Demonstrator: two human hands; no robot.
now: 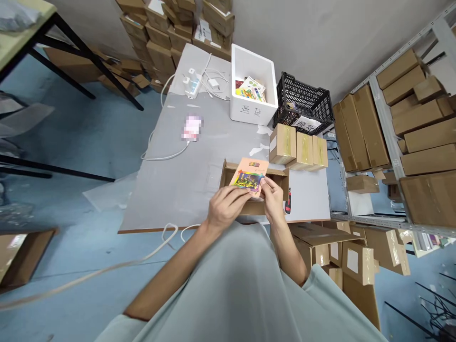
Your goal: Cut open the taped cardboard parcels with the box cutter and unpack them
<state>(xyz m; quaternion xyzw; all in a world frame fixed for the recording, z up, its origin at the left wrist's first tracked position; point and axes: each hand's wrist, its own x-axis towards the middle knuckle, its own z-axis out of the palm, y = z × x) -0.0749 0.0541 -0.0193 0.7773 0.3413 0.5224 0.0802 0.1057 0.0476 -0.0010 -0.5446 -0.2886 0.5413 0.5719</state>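
An orange-pink booklet with a colourful picture on its cover (252, 167) is held between both my hands, tilted above an opened cardboard box (280, 179). My left hand (225, 205) closes on its lower left edge. On its lower right, my right hand (272, 194) pinches the edge with thumb and fingers. The box sits at the table's front edge, and the booklet and my hands hide most of its inside. A red and black tool, perhaps a box cutter (288, 201), lies just right of the box.
Behind stand a white foam bin (249, 113) holding colourful packets and a black plastic crate (306, 97). Several small taped cartons (282, 144) are right of centre. A power strip (193, 85) and cables lie on the grey table (167, 190). Metal shelving (395, 161) with cartons stands right.
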